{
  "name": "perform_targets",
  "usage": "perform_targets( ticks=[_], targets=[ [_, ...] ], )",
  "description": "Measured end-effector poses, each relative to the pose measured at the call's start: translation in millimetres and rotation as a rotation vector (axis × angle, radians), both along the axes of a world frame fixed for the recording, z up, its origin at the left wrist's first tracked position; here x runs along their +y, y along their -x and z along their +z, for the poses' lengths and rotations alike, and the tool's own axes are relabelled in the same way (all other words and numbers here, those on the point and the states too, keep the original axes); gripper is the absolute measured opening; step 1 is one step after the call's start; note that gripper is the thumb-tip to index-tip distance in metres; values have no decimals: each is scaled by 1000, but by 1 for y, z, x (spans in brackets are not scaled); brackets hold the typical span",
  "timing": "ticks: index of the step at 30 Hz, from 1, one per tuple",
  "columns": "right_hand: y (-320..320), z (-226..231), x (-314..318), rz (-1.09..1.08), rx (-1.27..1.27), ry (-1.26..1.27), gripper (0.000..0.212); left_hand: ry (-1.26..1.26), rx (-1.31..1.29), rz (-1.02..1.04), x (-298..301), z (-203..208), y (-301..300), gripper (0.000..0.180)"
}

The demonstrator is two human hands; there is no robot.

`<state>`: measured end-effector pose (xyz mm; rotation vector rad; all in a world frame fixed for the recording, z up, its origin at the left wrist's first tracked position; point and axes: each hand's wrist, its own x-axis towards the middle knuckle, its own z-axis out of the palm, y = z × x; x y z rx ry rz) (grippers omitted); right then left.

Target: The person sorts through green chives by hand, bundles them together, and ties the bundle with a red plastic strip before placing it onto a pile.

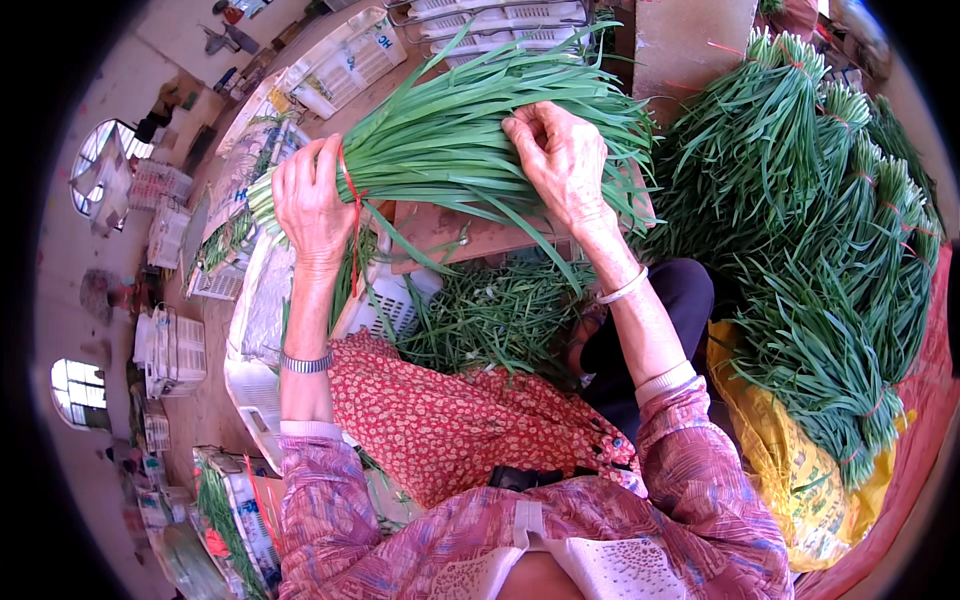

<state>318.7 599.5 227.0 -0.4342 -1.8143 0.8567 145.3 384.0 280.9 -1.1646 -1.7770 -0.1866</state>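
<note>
A thick bundle of garlic chives [440, 130] lies across in front of me, pale stem ends to the left and green leaf tips to the right. A red tie [347, 175] goes round it near the stems, its loose end hanging down. My left hand [312, 200] is closed round the stem end, beside the tie. On the leaves toward the tips rests my right hand [562, 165], fingers curled and thumb and forefinger pinched together at the leaves. Beneath the bundle is a brown board [470, 235], partly hidden by it.
Loose chive leaves [490, 320] lie heaped below the board. Tied chive bundles [800, 220] are piled at the right, beside a yellow plastic sack [790, 480] and red sheeting [915, 460]. White plastic crates [345, 65] stand at the upper left, with several more farther left.
</note>
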Motion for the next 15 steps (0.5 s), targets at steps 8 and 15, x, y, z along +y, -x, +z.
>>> perform_targets(
  ticks=[8, 15],
  targets=[
    [-71, 7, 37, 166, 52, 463, 26, 14, 90, 39, -37, 23, 25, 59],
    [-59, 38, 67, 97, -129, -145, 24, 94, 155, 30, -41, 36, 29, 63]
  ],
)
